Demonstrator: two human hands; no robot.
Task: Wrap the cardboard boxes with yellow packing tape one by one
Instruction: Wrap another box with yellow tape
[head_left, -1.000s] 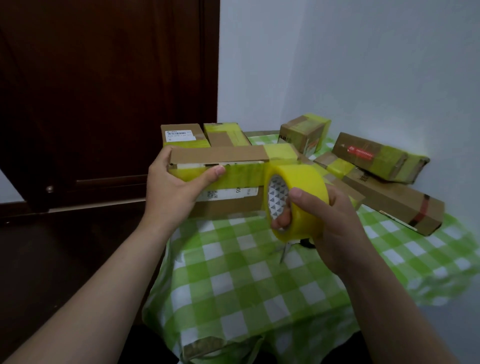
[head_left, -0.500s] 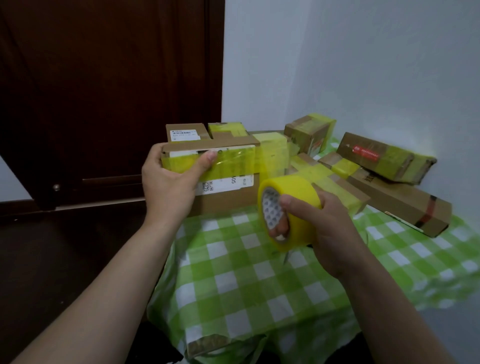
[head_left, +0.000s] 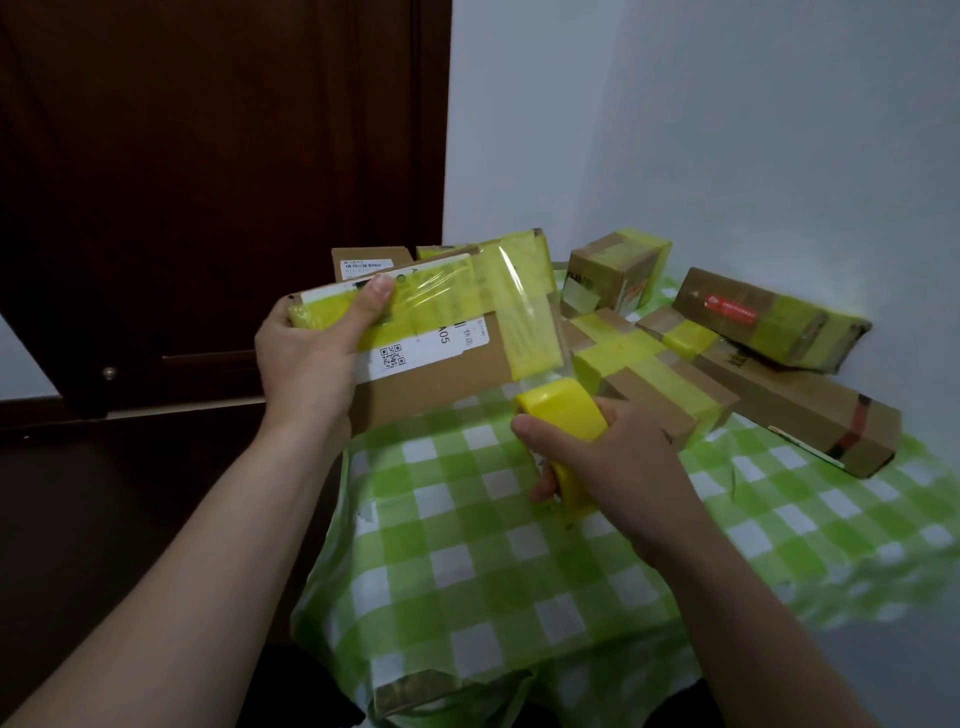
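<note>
Wrapping one cardboard box (head_left: 441, 387): left grip (head_left: 306, 358) holds it (thumb pinning the tape strip (head_left: 441, 304)), right grip (head_left: 618, 467) clasps the tape roll (head_left: 563, 415). Next, probably: roll carried underneath, taut.

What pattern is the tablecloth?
Green-and-white checks on the tablecloth, clearest in the head view.

A: At left we see a dark brown panelled door (head_left: 208, 182) with a small round knob (head_left: 109, 372).
B: At right we note pale white walls (head_left: 753, 130) meeting in a corner; below, a green-and-white checked tablecloth (head_left: 467, 545) drapes over the near edge, and the floor (head_left: 78, 519) beside it is dark.
</note>
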